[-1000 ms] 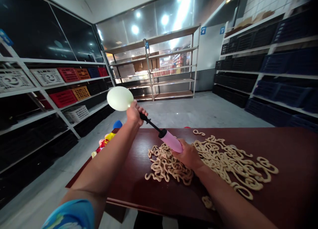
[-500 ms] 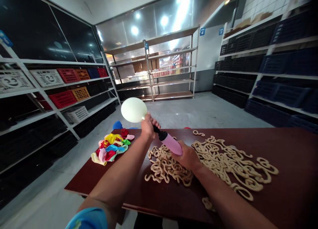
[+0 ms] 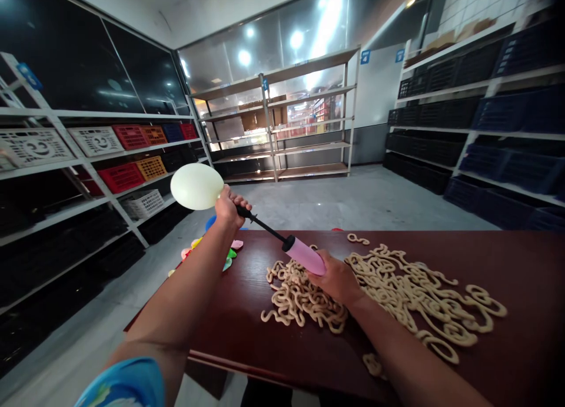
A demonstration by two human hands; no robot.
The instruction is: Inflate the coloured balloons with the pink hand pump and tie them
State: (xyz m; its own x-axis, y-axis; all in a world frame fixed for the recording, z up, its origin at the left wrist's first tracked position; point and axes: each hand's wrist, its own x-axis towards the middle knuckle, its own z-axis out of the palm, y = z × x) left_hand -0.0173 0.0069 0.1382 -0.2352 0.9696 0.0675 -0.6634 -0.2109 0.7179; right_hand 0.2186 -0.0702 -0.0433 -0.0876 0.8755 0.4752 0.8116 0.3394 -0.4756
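Observation:
A pale yellow balloon, round and inflated, sits at the nozzle end of a hand pump. My left hand is closed around the balloon's neck and the black end of the pump. My right hand grips the pink barrel of the balloon pump, above the table. Between both hands the thin black rod shows, drawn out of the barrel. Under the barrel lies a heap of tan, curled, rope-like pieces. Deflated coloured balloons lie at the table's left, mostly hidden behind my left forearm.
The dark red table spans the foreground. A larger spread of the tan curls covers its right side. Shelving with coloured crates stands at left, a metal rack at the back, and dark crates at right.
My left hand has moved left and up with the balloon, drawing the rod out of the pump barrel. The balloon looks slightly larger. My right hand has stayed nearly in place.

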